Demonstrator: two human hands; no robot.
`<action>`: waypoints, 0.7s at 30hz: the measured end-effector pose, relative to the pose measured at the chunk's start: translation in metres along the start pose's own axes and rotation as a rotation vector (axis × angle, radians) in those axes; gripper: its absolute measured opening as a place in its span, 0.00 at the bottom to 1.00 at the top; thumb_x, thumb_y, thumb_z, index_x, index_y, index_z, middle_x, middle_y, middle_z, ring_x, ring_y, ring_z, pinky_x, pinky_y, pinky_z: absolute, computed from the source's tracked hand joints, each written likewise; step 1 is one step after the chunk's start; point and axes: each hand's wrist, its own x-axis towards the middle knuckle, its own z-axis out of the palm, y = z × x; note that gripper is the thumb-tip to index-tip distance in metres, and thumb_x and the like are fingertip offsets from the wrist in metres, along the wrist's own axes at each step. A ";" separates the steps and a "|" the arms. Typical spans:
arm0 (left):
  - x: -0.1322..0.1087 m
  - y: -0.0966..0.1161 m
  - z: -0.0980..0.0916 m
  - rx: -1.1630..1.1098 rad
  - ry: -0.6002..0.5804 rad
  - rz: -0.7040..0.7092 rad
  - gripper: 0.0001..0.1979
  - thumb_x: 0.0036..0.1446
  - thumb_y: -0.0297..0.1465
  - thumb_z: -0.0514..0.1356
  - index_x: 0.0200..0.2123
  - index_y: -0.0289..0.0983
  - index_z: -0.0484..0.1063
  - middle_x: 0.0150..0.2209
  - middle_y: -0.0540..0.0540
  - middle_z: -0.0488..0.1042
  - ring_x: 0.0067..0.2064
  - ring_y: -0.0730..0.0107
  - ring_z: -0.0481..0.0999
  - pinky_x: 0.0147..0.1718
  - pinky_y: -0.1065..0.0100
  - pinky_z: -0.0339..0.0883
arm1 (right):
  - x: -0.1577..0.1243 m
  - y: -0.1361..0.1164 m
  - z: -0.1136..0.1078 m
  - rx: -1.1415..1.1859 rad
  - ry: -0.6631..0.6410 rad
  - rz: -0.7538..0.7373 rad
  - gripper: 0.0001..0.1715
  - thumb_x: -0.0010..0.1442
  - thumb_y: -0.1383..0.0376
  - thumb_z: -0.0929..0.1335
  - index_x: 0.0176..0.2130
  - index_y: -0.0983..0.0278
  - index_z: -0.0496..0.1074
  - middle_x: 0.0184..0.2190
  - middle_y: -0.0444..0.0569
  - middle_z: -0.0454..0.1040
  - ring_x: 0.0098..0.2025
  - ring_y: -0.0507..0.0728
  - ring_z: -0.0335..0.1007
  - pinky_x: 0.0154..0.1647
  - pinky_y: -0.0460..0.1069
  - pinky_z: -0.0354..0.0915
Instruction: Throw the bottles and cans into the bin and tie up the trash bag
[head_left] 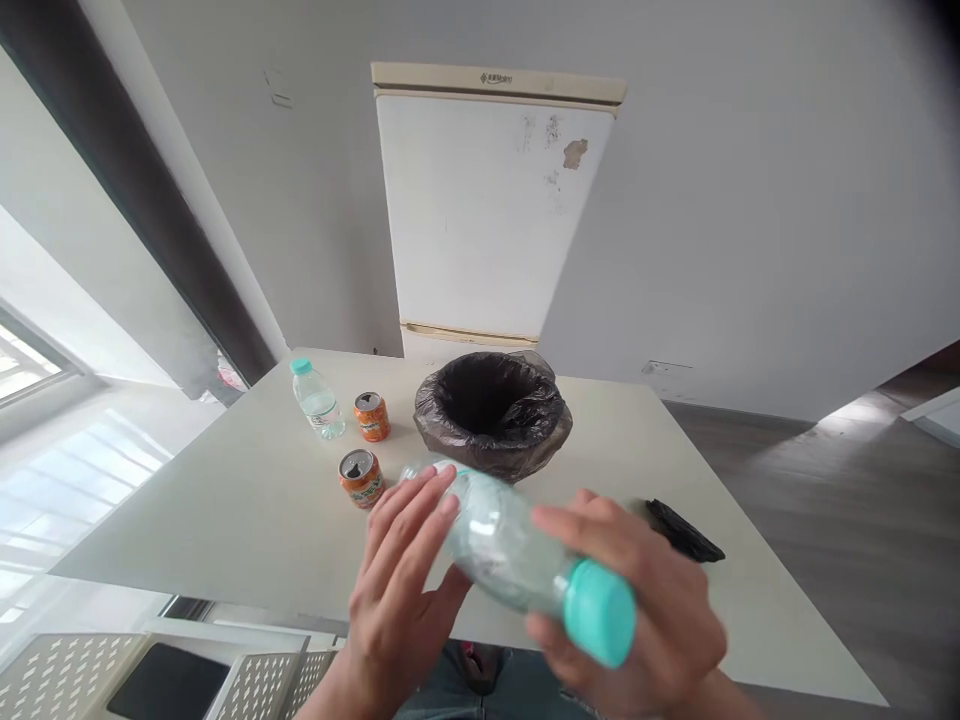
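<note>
A clear plastic bottle with a turquoise cap lies tilted in the air above the near edge of the table, its cap toward me on the right. My right hand grips it near the neck, thumb and fingers on either side. Around the label end, my left hand rests with its fingers curved over the side. Just past the bottle stands a bin lined with a black plastic bag, its mouth facing up. Two orange drink cans stand left of the bin, beside a second turquoise-capped bottle, which is upright.
The pale table carries all these items. A folded black plastic bag lies on its right side. Behind the table stands a white fridge against the grey wall. At lower left is a perforated plastic piece.
</note>
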 end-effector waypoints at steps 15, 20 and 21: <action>-0.026 -0.260 -0.069 0.360 0.061 -1.080 0.48 0.46 0.51 0.74 0.64 0.37 0.61 0.67 0.33 0.67 0.68 0.46 0.69 0.64 0.48 0.67 | 0.069 0.103 0.058 -0.104 -0.467 0.490 0.11 0.68 0.55 0.69 0.44 0.58 0.75 0.27 0.43 0.73 0.29 0.54 0.67 0.34 0.49 0.63; -0.042 -0.297 -0.050 0.223 -0.060 -1.076 0.55 0.46 0.49 0.75 0.70 0.38 0.53 0.73 0.30 0.61 0.73 0.45 0.62 0.67 0.49 0.63 | 0.081 0.123 0.096 -0.276 -0.840 0.481 0.07 0.62 0.58 0.71 0.38 0.59 0.76 0.30 0.47 0.79 0.39 0.60 0.75 0.33 0.50 0.60; -0.041 -0.299 -0.045 0.216 -0.072 -1.076 0.55 0.46 0.49 0.75 0.70 0.38 0.53 0.72 0.29 0.61 0.73 0.44 0.62 0.67 0.48 0.63 | 0.085 0.125 0.102 -0.302 -0.931 0.471 0.06 0.61 0.60 0.71 0.37 0.59 0.77 0.32 0.49 0.80 0.38 0.60 0.75 0.33 0.50 0.59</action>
